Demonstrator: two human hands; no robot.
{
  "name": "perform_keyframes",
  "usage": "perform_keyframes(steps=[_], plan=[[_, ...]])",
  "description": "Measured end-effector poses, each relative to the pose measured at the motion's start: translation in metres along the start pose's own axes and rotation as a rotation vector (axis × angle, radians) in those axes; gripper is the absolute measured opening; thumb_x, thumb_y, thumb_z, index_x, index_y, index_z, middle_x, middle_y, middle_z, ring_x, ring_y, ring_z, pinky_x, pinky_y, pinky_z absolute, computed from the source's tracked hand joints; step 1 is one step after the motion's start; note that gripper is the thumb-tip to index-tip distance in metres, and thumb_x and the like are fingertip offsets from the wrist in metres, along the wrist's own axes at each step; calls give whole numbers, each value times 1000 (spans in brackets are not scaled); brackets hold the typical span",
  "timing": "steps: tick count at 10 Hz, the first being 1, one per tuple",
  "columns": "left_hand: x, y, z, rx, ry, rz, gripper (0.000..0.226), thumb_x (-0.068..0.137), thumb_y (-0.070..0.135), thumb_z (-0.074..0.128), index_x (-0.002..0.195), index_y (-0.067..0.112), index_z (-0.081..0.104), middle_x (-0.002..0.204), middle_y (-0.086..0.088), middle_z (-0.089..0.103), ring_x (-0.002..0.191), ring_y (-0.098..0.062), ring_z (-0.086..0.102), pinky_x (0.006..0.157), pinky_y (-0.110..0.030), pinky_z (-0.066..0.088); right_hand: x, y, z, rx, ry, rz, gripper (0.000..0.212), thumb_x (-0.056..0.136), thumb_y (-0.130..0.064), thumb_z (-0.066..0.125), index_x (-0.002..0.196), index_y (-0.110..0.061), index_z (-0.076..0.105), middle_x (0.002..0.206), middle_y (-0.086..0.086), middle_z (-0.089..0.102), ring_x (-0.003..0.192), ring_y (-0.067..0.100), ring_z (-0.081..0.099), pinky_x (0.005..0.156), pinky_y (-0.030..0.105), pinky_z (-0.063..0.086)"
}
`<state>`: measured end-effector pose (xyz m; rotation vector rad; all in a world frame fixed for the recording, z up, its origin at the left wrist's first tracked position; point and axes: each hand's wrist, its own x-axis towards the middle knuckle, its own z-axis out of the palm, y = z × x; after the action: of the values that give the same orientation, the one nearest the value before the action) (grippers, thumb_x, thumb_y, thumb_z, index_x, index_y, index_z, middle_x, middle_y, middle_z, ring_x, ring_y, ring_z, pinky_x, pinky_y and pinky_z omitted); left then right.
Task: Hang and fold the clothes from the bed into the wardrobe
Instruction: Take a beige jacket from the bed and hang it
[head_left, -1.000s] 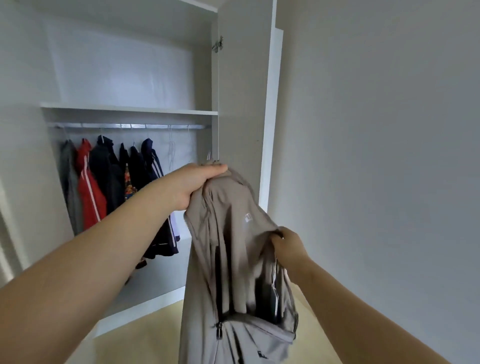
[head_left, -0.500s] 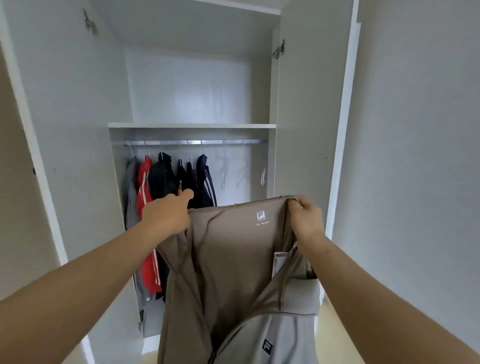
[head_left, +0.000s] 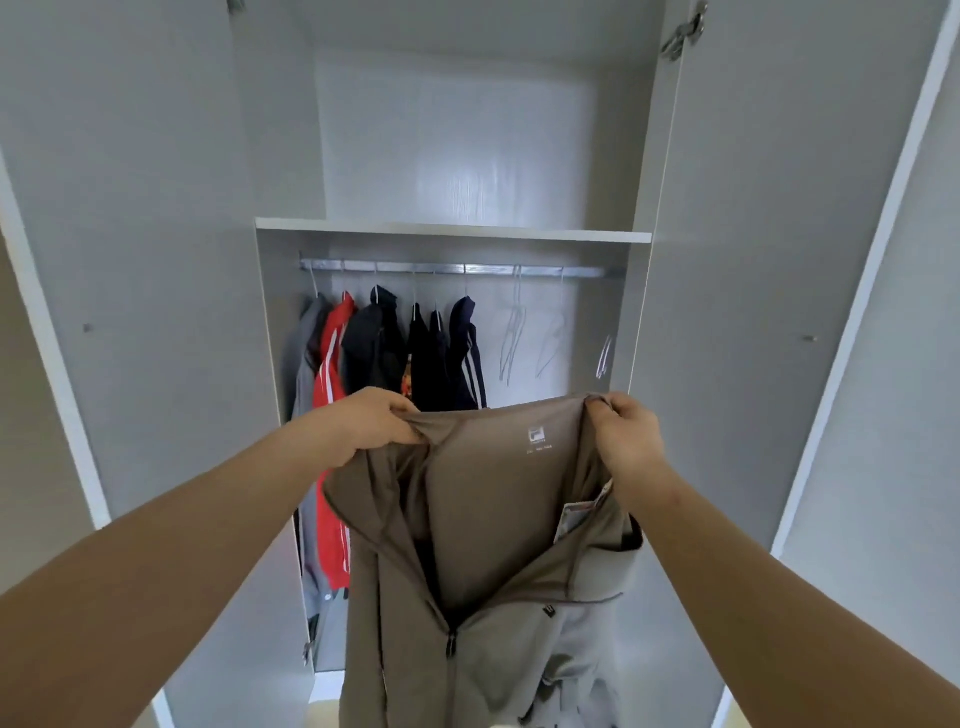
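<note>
White wardrobe (head_left: 457, 135) is standing open straight ahead, with its two doors, the left door (head_left: 156, 270) and the right door (head_left: 753, 270), lying wide to either side. One shelf (head_left: 452, 231) is crossing the interior, and one metal rail (head_left: 457, 270) is running just beneath it.

Hanging on the left part of the rail, packed close, are six garments as far as can be counted:
- one grey garment (head_left: 304, 353)
- one red garment (head_left: 335, 358) with white stripes
- one black garment (head_left: 374, 343)
- two dark garments (head_left: 426, 358)
- one navy garment (head_left: 467, 353) with white stripes

Hanging on the right part of the rail are three empty hangers (head_left: 511, 332). They are pale and thin, and the third is sitting close against the side wall.

One taupe jacket (head_left: 493, 519) is being held up in front of the wardrobe, below the rail and clear of the hung clothes, and it is trailing past the bottom of the view. Its inner back is facing the camera and showing one white printed label (head_left: 537, 439). The front is gaping open above one zip pull (head_left: 451, 644). One paper tag (head_left: 574, 519) is peeking out at the right.

Two hands are holding the collar and stretching its edge level between them. The left hand (head_left: 374, 421) is gripping the left end, its fingers curled round bunched fabric. The right hand (head_left: 623, 436) is pinching the right end, its fingers curled likewise.
</note>
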<state>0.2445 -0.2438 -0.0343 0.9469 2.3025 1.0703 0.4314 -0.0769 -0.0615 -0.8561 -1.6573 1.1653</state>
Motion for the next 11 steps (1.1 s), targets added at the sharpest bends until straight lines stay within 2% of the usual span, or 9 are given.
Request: perform_keyframes(steps=[1,2,3,4,5,7,8,10,11], plan=[[49,-14,7,205,358,142,8,89,22,53,84,25,59,88,-1,62,76,-16,54,67,-28,44,23,15,9,-8,-17,9,32,93,-15,50,61,-16,51,52,-2,41,51,12,37,50,23,31],[92,-21,13,66,506,206,8,92,24,44,99,26,47,83,-1,56,72,-17,52,59,-31,42,56,30,23,-16,-33,35,29,94,-17,49,65,-15,51,56,1,42,53,15,38,50,25,32],[145,-16,8,-344,416,41,19,94,22,42,107,13,51,96,-10,58,82,-24,55,73,-35,48,102,40,64,-58,-87,51,29,95,-18,49,66,-15,53,61,2,47,55,13,42,47,18,35],[187,-9,-8,-880,262,-175,30,98,20,43,118,3,56,93,-17,58,89,-29,54,86,-36,47,141,45,115,-70,-144,69,26,93,-17,54,69,-24,58,72,-4,56,67,10,51,59,18,41],[227,-8,-24,-1038,198,-269,31,97,14,41,119,2,59,115,-20,62,107,-31,58,95,-41,47,171,51,154,-38,-207,98,23,89,-12,57,70,-21,63,75,-2,62,72,13,56,67,21,47],[295,15,-43,-1131,198,-208,38,99,11,34,133,-4,43,137,-20,47,127,-32,45,104,-39,38,228,62,200,31,-326,212,26,78,2,52,73,-18,68,63,-3,62,59,12,54,53,20,41],[312,26,-44,-1270,202,-262,41,102,13,28,139,-4,34,144,-17,38,132,-30,39,108,-40,28,249,68,212,113,-426,227,24,80,-2,51,80,-19,69,72,-1,68,66,13,59,66,25,45],[360,19,-48,-1186,262,-201,42,100,9,29,140,-2,31,147,-16,35,135,-29,35,112,-37,20,309,87,245,-80,-186,135,17,90,-12,49,90,-16,65,88,2,63,65,10,53,57,18,41],[377,25,-52,-1129,253,-218,32,102,10,29,121,-1,51,125,-17,53,110,-30,55,100,-13,34,344,104,260,-296,-140,30,24,89,-10,48,109,-14,63,108,3,60,74,10,53,60,18,41]])
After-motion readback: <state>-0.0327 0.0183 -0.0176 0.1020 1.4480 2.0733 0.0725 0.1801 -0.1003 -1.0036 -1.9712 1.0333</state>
